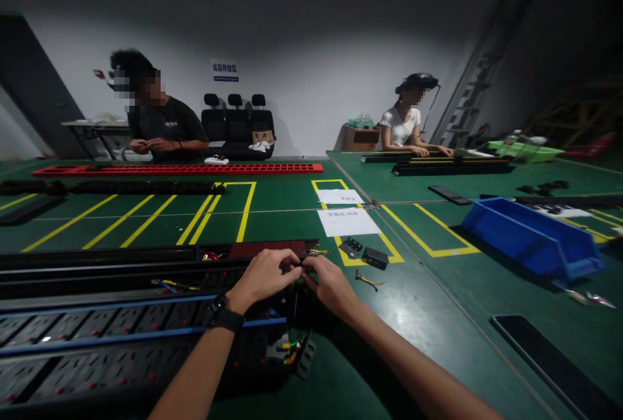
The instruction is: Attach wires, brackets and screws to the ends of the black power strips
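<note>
My left hand (pixel 265 277), with a dark watch on its wrist, reaches over the right end of the long black socket strips (pixel 131 319). Its thumb and fingers are pinched together. My right hand (pixel 331 284) meets it from the other side, fingers curled and tips almost touching the left ones. Something small and dark seems to be between them, too hidden to name. Just behind my hands lies a dark red panel (pixel 257 249) in a black rail. Wires with yellow ends (pixel 292 345) stick out at a strip's end, beside a small black end piece (pixel 305 356).
A black block (pixel 376 258), a short yellow-and-black wire (pixel 367 280) and paper labels (pixel 349 222) lie beyond my right hand. Right of them are a blue bin (pixel 533 235) and a phone-like slab (pixel 549 361). Two people work across the table near a red rack (pixel 195 169).
</note>
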The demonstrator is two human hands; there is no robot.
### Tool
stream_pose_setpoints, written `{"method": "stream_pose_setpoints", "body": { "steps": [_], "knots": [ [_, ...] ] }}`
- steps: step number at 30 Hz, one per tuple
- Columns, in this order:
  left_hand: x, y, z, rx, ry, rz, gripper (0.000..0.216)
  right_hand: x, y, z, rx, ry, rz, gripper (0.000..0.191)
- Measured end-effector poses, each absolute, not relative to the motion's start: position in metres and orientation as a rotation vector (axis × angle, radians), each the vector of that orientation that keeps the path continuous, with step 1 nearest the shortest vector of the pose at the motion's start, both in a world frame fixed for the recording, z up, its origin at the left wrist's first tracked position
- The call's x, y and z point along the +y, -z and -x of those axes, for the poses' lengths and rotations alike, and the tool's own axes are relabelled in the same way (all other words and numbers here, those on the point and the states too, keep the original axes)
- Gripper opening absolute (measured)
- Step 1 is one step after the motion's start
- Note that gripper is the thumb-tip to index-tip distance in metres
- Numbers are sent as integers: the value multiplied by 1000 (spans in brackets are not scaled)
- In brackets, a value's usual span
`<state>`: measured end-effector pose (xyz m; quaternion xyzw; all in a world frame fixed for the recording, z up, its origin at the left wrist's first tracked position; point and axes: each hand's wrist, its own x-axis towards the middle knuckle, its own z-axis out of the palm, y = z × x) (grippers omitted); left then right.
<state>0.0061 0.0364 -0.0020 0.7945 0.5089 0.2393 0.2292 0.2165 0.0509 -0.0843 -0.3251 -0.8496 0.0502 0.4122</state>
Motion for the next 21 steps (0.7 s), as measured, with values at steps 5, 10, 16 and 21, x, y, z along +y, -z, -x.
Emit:
{"method": "stream_pose_setpoints", "body": {
  "steps": [5,10,16,21],
  "knots": [
    [38,2,-7,1372,-583,-2255,17,50,97,-214,-2119,-59,803,18],
    [37,2,-9,1369,-531,-2286,17,47,98,-212,-2104,11,770,22],
    [36,1,-5,1537,-592,-2321,16,47,100,-210,-2062,-114,900,9],
    [38,1,-1,1634,-544,-2305,13,48,99,-211,-2047,-298,1051,18]
  ]
}}
